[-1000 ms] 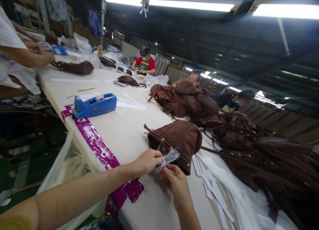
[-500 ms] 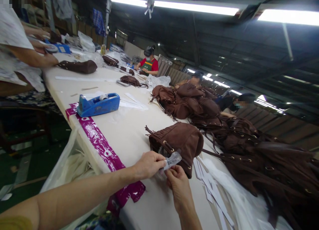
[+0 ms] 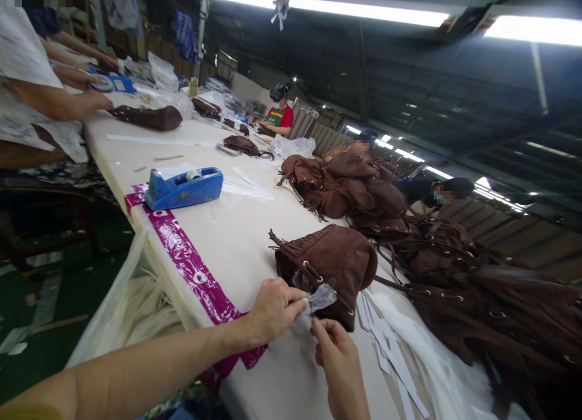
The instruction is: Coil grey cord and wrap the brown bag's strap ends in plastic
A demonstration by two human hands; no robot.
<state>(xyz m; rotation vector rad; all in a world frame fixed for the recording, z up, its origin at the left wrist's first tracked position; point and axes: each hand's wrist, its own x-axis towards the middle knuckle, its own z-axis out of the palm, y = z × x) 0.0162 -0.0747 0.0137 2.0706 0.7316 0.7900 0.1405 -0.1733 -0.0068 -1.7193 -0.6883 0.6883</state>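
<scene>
My left hand [image 3: 278,310] is closed on a bunched piece of clear plastic wrap [image 3: 321,297], whose crumpled end sticks out past the thumb and fingers. Just below it, my right hand [image 3: 335,353] makes a pinch, thumb against forefinger; whatever is between them is too small to make out. Both are at the near side of a dark brown bag [image 3: 334,256] lying on its side, with gold eyelets and a fringe at its left end. The plastic wrap lies against the bag's strap area, partly hidden by my left hand.
A blue tape dispenser [image 3: 184,188] stands by the purple plastic strip [image 3: 184,265] along the edge of the white table [image 3: 236,244]. Brown bags [image 3: 345,183] are heaped at right. White paper strips [image 3: 386,341] lie beside me. Co-workers stand at left and farther back.
My right hand has drawn slightly down and away from the plastic wrap, opening a small gap. My left hand keeps its hold. The camera view has shifted a little.
</scene>
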